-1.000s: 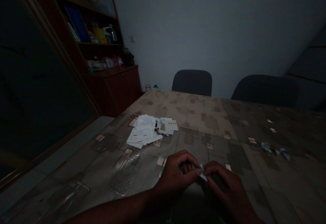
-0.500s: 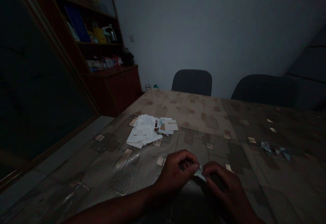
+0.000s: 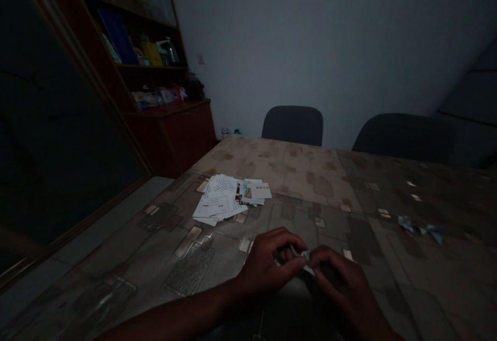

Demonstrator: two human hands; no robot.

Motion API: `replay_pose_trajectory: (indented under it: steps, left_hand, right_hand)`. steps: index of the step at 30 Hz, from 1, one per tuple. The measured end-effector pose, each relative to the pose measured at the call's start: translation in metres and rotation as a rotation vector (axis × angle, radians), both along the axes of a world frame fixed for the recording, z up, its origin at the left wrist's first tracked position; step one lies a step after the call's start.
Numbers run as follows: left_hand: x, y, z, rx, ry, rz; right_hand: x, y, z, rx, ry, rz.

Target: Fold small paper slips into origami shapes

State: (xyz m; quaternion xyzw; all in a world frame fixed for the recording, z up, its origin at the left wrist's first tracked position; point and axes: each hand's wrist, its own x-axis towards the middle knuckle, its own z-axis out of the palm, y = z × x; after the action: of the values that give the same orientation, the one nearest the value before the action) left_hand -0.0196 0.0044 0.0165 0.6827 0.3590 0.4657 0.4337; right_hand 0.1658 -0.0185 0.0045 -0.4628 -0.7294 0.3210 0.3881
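Close to the table's near edge, a small piece of pale paper (image 3: 306, 267) is pinched between my two hands. My left hand (image 3: 271, 258) has its thumb and forefinger closed on the paper's left side. On the other side, the fingertips of my right hand (image 3: 344, 273) are closed on it too. Much of the paper is hidden behind the fingers, and dim light obscures its shape. Beyond my left hand lies a loose pile of white printed papers (image 3: 219, 201), with smaller cards at its right. Several small crumpled or folded paper pieces (image 3: 421, 228) lie far to the right.
A patterned cloth covers the table (image 3: 295, 167). Two dark chairs, one at the middle (image 3: 293, 125) and one at the right (image 3: 404, 136), stand along the far side by the wall. A wooden shelf cabinet (image 3: 166, 129) stands at the back left.
My left thumb and fingers have shifted slightly at the paper, and less of its pale surface shows between my hands. The pile stays where it was.
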Motion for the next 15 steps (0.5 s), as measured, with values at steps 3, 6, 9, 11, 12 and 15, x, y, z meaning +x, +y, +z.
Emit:
replay_pose_trajectory:
  steps: [3, 6, 9, 11, 12, 15]
  left_hand:
    - [0.0007, 0.0005, 0.0030, -0.017, 0.000, -0.003]
    - [0.0012, 0.0009, 0.0051, -0.037, -0.013, 0.007]
    - [0.0016, 0.0010, 0.0047, -0.049, -0.032, -0.002]
    - [0.0020, 0.0012, 0.0033, -0.077, -0.041, 0.001]
    - [0.0022, 0.0014, 0.0024, -0.102, -0.046, 0.006]
    - [0.0028, 0.0023, -0.0001, -0.187, -0.076, 0.011]
  right_hand:
    - [-0.0007, -0.0006, 0.0005, -0.012, -0.002, 0.009]
    - [-0.0009, -0.0009, -0.0003, -0.018, -0.007, 0.004]
    - [-0.0006, -0.0008, -0.0016, -0.017, -0.009, 0.002]
    - [-0.0005, -0.0008, -0.0015, -0.007, -0.008, 0.006]
    - [-0.0006, -0.0008, -0.0010, -0.002, -0.008, 0.007]
    - [-0.0014, -0.0009, 0.0013, 0.015, -0.008, -0.004]
